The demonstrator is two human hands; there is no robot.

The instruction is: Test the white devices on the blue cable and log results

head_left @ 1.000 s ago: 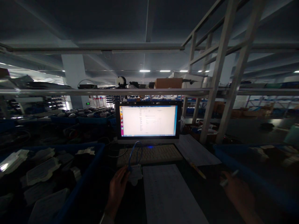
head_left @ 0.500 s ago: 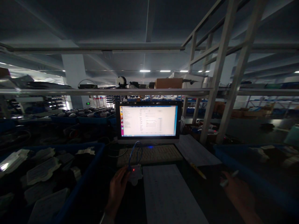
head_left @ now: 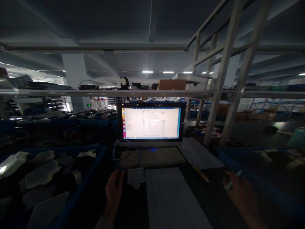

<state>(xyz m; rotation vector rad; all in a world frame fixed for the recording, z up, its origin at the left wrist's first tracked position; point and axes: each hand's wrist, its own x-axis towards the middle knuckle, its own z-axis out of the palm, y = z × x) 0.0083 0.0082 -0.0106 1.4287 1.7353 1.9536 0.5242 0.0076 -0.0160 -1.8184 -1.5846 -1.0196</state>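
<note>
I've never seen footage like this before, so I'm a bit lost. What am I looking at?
No machine here: a camera worn on the head looks forward and down at the wearer's own bare hands. The left hand holds a blue cable, close beside a white case but not touching it. The right hand holds a pale, pen-like stick. On the dark desk also lie two paper sheets, a yellow pen and a keyboard. Behind is a lit monitor, its text too small to read.

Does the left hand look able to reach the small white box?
Likely yes: the white box lies close beside the left hand, nothing visible between them, though that hand seems to hold the blue cable.
</note>
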